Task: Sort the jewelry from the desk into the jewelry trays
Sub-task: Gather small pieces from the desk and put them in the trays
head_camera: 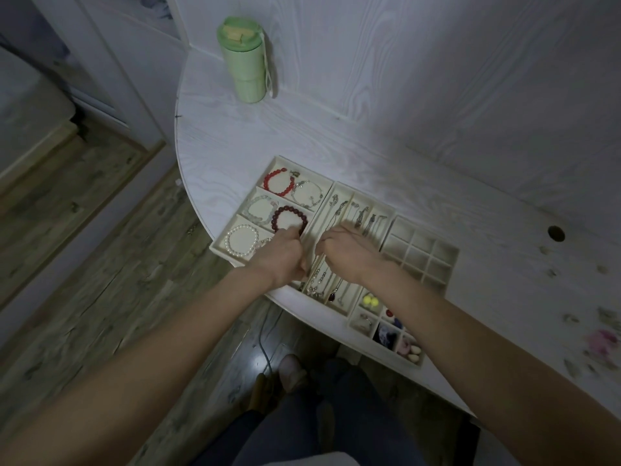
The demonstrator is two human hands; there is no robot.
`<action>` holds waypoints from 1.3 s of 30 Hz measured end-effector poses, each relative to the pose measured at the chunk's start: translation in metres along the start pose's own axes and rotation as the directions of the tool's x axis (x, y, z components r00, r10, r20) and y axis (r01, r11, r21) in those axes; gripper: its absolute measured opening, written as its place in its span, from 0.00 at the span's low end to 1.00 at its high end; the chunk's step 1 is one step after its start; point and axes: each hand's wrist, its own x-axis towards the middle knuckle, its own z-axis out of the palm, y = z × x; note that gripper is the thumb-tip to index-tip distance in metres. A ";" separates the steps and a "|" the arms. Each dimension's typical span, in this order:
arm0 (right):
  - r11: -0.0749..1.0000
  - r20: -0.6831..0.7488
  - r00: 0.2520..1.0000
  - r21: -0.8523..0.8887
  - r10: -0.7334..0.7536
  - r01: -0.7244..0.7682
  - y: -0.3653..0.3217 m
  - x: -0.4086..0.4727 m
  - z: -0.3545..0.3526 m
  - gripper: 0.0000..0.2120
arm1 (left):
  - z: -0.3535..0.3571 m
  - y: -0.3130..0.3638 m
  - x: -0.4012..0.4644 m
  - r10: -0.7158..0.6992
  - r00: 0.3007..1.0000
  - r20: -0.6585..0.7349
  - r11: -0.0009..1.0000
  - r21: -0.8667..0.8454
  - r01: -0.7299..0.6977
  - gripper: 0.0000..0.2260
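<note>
Three cream jewelry trays sit side by side on the white desk. The left tray (281,160) holds bead bracelets: a red one (279,186), a dark red one (289,219) and a pearl one (242,240). The middle tray (356,191) has long slots with thin necklaces (331,284). The right grid tray (450,260) holds small earrings, among them a yellow pair (370,301). My left hand (280,255) and my right hand (346,252) hover close together over the middle tray's left slots, fingers curled. Whether they pinch a chain is hidden.
A green tumbler (247,58) with a strap stands at the desk's far left. A cable hole (555,233) lies to the right. The desk's curved edge (188,183) runs just left of the trays. Floral print (603,341) marks the desk's right side.
</note>
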 end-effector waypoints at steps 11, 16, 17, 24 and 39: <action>0.999 0.004 1.000 -0.047 -0.002 0.002 -0.002 0.002 0.001 0.17 | 0.007 0.005 -0.002 0.007 1.000 0.022 0.991 0.132 -0.010 0.11; 0.998 -0.005 1.000 -0.067 -0.010 0.009 -0.005 0.003 -0.001 0.17 | 0.008 0.005 0.001 -0.008 1.000 0.025 0.983 0.184 0.003 0.17; 0.997 -0.005 1.000 -0.072 -0.013 0.012 -0.004 0.003 -0.001 0.17 | 0.008 0.006 0.002 -0.012 1.000 0.026 0.981 0.194 0.007 0.18; 0.998 0.004 1.000 -0.066 -0.016 0.016 -0.003 0.005 0.000 0.16 | 0.012 0.006 0.002 -0.020 1.000 0.004 0.971 0.239 0.019 0.12; 1.000 0.048 0.999 -0.026 -0.002 0.003 -0.004 0.008 -0.005 0.17 | 0.007 0.001 -0.004 0.029 0.999 -0.024 0.964 0.265 -0.022 0.18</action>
